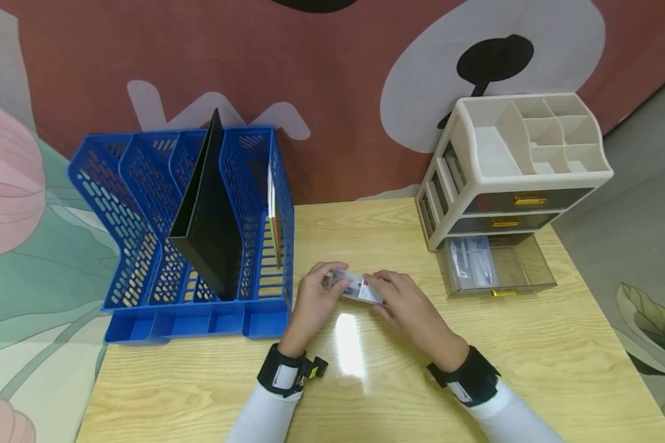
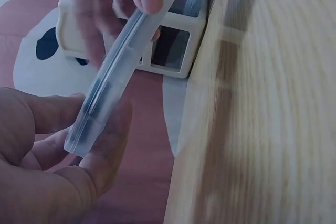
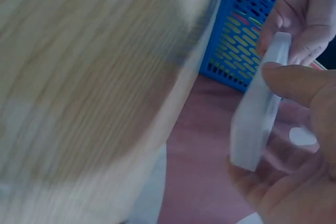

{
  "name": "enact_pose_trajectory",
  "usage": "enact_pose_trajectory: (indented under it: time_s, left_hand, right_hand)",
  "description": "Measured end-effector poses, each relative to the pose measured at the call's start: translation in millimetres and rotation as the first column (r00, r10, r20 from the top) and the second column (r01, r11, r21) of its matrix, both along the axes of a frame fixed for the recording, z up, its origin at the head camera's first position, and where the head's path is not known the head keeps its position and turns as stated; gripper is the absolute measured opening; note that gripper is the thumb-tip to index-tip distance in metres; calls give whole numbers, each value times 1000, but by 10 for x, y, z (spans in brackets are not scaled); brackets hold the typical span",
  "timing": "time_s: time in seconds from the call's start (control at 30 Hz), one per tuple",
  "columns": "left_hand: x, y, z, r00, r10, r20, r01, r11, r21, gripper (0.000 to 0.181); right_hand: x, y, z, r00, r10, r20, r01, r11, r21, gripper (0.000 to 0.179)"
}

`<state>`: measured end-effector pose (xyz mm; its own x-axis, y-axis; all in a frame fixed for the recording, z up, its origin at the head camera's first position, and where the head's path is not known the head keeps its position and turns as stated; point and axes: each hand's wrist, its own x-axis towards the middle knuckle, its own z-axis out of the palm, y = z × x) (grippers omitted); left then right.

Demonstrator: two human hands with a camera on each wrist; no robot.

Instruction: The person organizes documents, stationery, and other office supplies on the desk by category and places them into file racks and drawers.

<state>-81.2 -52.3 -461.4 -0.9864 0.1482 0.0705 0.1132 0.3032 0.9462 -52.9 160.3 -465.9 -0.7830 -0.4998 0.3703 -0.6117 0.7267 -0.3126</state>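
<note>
A flat, clear plastic case (image 1: 357,287) with a white label and small dark contents is held above the table between both hands. My left hand (image 1: 314,303) pinches its left end between thumb and fingers. At the other end, my right hand (image 1: 412,312) grips the case with the thumb along the near edge and fingers over the top. Seen edge-on in the left wrist view, the case (image 2: 113,74) shows a seam along its side. The right wrist view gives its frosted side (image 3: 254,116). What exactly lies inside cannot be made out.
On the left stands a blue file rack (image 1: 199,317) holding a black folder (image 1: 213,227) and thin booklets (image 1: 274,215). A cream drawer unit (image 1: 476,132) is at the back right. Its bottom drawer (image 1: 526,271) is pulled out, with clear plastic packets (image 1: 473,261) inside.
</note>
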Motion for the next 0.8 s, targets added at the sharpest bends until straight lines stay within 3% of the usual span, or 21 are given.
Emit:
enact_pose_trajectory:
  time_s: [0.13,0.3,0.5,0.67,0.8]
  left_hand:
    - [7,3,15,1000,-17,3,17,1000,1,29]
    - [32,10,34,996,-81,-23,81,997,5,33]
    - [86,-31,69,991,-127,-41,128,991,33,39]
    - [135,-91,99,991,-127,-31,125,991,-51,39]
    - [163,-133,94,985,-156,-75,137,968,-209,43]
  right_hand:
    - [26,35,19,995,57,-85,-54,998,37,61]
    - [67,111,67,984,83,-160,-78,996,35,56]
    - [168,284,175,995,41,-88,-37,998,42,57]
    - [259,500,278,999,-27,-35,29,998,52,58]
    - [278,670,316,996,-73,-49,75,996,41,57]
